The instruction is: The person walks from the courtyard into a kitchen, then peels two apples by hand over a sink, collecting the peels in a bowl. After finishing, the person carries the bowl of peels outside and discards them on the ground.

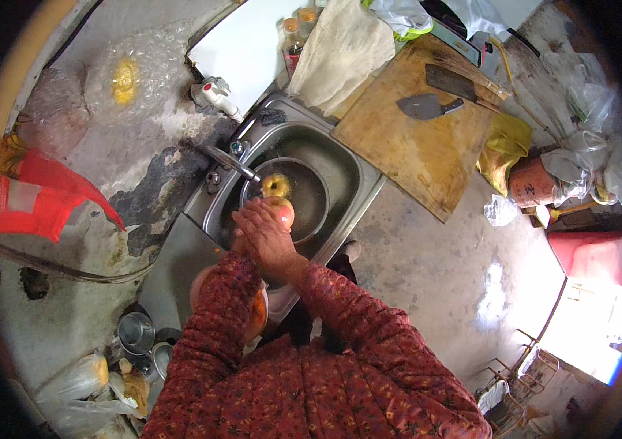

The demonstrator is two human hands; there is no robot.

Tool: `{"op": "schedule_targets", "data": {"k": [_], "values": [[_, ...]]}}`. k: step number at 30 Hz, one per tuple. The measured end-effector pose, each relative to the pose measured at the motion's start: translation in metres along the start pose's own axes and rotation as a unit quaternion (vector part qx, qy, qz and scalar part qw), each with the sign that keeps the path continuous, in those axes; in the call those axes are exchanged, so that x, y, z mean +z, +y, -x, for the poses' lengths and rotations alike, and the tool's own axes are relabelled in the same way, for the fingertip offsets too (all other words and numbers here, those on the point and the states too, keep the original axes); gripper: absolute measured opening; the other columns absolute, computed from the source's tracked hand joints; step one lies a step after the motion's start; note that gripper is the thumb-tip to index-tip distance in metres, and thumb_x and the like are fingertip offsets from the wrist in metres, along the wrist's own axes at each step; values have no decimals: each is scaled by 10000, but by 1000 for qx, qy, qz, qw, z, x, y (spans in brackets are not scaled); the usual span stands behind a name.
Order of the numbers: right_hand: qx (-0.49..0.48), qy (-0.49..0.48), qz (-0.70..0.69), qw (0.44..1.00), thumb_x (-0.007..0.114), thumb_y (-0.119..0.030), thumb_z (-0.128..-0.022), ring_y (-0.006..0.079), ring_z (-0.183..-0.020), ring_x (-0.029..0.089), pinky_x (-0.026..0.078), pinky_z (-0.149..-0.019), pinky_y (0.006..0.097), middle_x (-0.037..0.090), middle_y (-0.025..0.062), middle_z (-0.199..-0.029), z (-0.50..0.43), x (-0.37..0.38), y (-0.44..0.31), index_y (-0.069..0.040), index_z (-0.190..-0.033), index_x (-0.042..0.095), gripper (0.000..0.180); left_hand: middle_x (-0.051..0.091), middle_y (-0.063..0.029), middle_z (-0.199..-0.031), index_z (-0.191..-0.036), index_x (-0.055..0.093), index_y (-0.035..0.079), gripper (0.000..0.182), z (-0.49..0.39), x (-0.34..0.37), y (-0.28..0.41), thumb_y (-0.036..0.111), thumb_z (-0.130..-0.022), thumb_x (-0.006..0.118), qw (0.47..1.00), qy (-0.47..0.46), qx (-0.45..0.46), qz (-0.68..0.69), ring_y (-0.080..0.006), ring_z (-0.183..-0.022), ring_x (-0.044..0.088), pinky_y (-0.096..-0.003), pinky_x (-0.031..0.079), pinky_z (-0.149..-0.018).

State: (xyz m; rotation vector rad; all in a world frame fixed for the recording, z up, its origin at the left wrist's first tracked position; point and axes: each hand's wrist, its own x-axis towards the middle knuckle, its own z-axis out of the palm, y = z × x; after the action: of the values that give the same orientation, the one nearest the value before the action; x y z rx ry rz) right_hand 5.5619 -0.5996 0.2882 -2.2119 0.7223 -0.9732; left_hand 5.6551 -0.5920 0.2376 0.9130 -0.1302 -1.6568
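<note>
Over a stainless steel sink (pixel 338 164) my two hands meet, close under the faucet (pixel 234 162). My right hand (pixel 270 236) lies on top, its fingers over a red and yellow apple (pixel 284 213). Beneath it is my left hand (pixel 239 241), mostly hidden; what its fingers do cannot be made out. Another apple (pixel 276 186), yellowish, sits just beyond, below the spout's end. Both apples are at the left side of a round metal basin (pixel 316 206) that stands in the sink. Whether the right hand grips the apple or only touches it is unclear.
Right of the sink lies a wooden board (pixel 415 148) with a cleaver (pixel 450 82) and a wide-bladed knife (pixel 426 106). Glass bottles (pixel 292 44) stand behind. An orange and white container (pixel 258 313) is under my left forearm. Metal pots (pixel 136 333) stand lower left.
</note>
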Motion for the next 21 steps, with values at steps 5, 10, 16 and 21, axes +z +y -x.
{"op": "schedule_targets", "data": {"k": [5,10,16,21], "values": [[-37,43,109,992,456,-290,-920,300,-962,598,452,-858,359,642,89,-1000,-19,-25,0,-83,-1107,602,315,600,-41,-1022,-1184,537,82,493,16,25,5,480,-902,469,988,116,11,-98,-161,-909,590,-305,475,-779],[146,-75,-58,985,524,-301,-867,327,-1019,554,422,-902,404,600,89,-1110,-28,-44,22,-107,-1108,618,323,603,-31,-1018,-1216,534,92,536,30,36,12,521,-905,454,969,177,35,-171,-143,-879,600,-281,490,-728],[261,-134,-561,774,571,-327,-860,189,-1025,556,400,-941,311,601,99,-1103,-21,-58,53,1,-1178,558,458,609,-63,-997,-1151,541,78,520,31,42,22,520,-938,367,958,184,86,-202,-157,-902,608,-313,516,-755],[340,6,-624,704,550,-311,-884,191,-1038,541,412,-918,309,584,87,-1099,-7,-47,38,-3,-1142,549,402,558,-128,-1112,-1231,479,9,704,50,61,28,619,-900,359,975,184,-2,-128,-196,-997,569,-314,486,-803]]}}
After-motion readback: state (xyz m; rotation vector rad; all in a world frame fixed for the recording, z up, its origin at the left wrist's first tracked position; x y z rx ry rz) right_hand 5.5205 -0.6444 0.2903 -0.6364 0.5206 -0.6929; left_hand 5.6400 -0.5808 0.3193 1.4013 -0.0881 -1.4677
